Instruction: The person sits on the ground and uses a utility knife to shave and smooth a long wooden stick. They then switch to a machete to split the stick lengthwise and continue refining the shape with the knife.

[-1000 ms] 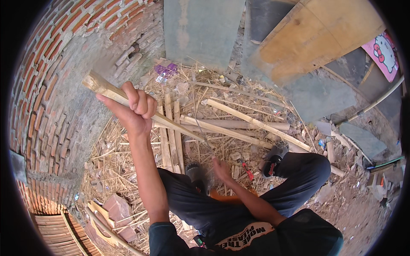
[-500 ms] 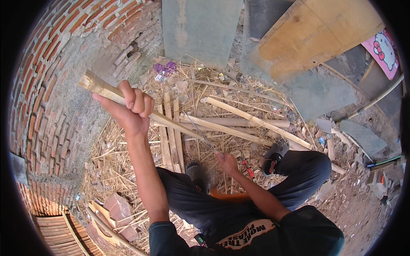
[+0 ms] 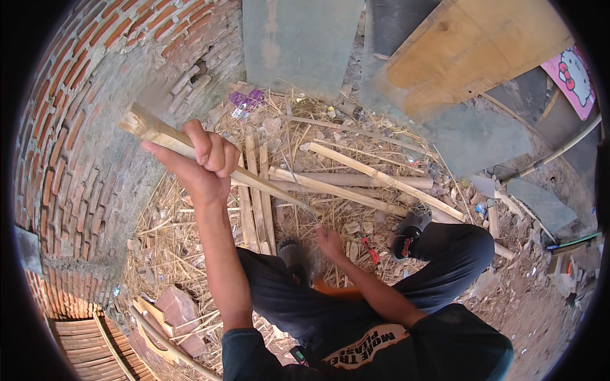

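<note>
My left hand (image 3: 213, 168) is raised and wrapped round a split bamboo strip (image 3: 157, 130). The strip slants from its thick end beside the brick wall down to its narrow end in front of my right hand. My right hand (image 3: 330, 244), low between my knees, is closed on a long thin-bladed knife (image 3: 293, 173). Its handle is hidden in my fist, and the narrow blade points up and left, crossing the bamboo strip in the view. Just right of that hand, a small red-handled tool (image 3: 370, 250) lies on the ground.
Several bamboo strips (image 3: 359, 195) lie crossed ahead of my feet, over straw and wood chips (image 3: 190, 228). A brick wall (image 3: 70, 165) rises on the left. Grey boards (image 3: 298, 44) and a tan plywood sheet (image 3: 470, 51) stand at the far side. Broken wooden pieces (image 3: 181, 311) lie lower left.
My right hand and the knife have moved slightly down and left. The bamboo strip and my left hand have shifted a little to the right.
</note>
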### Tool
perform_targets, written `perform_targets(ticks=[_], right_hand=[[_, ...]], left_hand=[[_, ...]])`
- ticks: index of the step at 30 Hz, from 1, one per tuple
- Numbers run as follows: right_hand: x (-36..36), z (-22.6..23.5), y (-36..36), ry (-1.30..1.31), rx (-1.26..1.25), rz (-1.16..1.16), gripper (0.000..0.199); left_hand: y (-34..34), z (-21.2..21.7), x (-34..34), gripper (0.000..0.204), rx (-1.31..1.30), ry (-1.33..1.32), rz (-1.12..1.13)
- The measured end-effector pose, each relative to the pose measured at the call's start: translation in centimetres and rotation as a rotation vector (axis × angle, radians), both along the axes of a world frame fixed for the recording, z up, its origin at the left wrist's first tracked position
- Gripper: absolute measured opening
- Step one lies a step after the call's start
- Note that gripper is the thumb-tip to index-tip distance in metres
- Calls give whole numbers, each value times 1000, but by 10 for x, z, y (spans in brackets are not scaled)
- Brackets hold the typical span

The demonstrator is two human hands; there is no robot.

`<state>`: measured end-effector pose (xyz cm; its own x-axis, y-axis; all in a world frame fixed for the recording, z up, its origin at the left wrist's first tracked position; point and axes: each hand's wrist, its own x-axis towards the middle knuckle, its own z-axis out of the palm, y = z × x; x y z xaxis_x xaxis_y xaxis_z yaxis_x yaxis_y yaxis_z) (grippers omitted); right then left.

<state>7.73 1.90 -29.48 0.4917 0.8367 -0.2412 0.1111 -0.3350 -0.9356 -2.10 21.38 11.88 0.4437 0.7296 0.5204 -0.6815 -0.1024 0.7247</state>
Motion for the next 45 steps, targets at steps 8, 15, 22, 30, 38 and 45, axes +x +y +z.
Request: perform_targets(ticks=[8,15,22,30,38,45], right_hand=[[20,-30,-5,79,-280,94,81],[35,-6,-4,506,-349,85,72],[0,51,14,4,20,59,63],[7,-20,-44,34,-348,63,69],[33,-63,-37,916,-305,106,69],[-14,-48,-26,67,54,-119,68]], left_hand=[[-5,-1,3,83,-97,82,79],[-2,0,0,82,-95,85,81],[1,-4,-5,76,-19,6,32],[-3,-8,-7,81,44,-62,-198],[-6,-5,3,85,-73,27,-35],[-2,-4,5,78,32,-5,-105]])
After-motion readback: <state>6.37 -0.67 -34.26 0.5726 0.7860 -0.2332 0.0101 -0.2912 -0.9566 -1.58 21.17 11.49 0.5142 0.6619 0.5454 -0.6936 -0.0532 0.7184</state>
